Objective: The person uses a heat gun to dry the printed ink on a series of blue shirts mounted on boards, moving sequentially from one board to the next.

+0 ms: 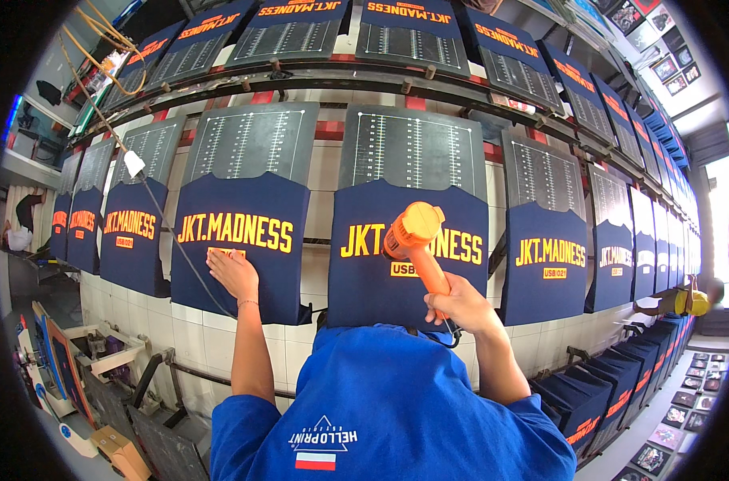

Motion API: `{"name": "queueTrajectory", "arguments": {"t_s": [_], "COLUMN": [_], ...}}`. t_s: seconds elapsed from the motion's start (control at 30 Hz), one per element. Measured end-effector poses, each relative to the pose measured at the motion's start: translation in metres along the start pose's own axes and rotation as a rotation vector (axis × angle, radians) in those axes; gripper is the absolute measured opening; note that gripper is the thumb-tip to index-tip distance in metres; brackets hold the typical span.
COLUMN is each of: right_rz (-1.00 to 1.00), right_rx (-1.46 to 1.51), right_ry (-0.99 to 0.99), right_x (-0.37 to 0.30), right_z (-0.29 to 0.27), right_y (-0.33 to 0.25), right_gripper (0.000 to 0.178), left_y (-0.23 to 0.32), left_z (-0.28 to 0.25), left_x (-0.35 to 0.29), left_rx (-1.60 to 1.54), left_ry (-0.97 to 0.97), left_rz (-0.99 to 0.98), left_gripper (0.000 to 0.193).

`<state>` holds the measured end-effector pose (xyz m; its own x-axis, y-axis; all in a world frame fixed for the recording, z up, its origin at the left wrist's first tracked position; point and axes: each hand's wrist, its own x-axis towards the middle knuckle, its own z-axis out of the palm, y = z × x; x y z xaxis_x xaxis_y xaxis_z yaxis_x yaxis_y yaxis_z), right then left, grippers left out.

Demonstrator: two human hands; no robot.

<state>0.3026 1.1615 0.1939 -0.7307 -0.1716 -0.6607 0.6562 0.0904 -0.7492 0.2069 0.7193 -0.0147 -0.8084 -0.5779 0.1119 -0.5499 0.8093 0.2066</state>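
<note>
My left hand lies flat with its fingers stretched out on a navy T-shirt, at the lower edge of its orange-yellow print. My right hand is wrapped round the handle of an orange heat gun. The gun sits above a second navy T-shirt and hides the middle of its print. Whether it touches the cloth I cannot tell. Both shirts are pulled over dark boards with white ruler markings, side by side.
More printed navy shirts on boards run to either side, with another row beyond a dark metal rail. A cable with a white connector hangs across the left, passing over the shirt under my left hand. A cardboard box sits at lower left.
</note>
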Motion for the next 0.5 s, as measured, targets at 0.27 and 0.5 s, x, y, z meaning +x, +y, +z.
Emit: {"name": "queueTrajectory", "arguments": {"t_s": [0.27, 0.5], "right_rz": [-0.003, -0.002], "right_rx": [-0.013, -0.051], "right_ry": [-0.029, -0.054], "right_x": [0.004, 0.006], "right_z": [0.007, 0.018], "right_y": [-0.002, -0.007], "right_gripper": [0.026, 0.025], "left_y": [0.004, 0.011], "left_z": [0.002, -0.001], "left_x": [-0.017, -0.033], "left_rx": [-0.001, -0.012], "left_ry": [-0.011, -0.006], "left_rz": [0.042, 0.087], "left_gripper": [0.061, 0.061]}}
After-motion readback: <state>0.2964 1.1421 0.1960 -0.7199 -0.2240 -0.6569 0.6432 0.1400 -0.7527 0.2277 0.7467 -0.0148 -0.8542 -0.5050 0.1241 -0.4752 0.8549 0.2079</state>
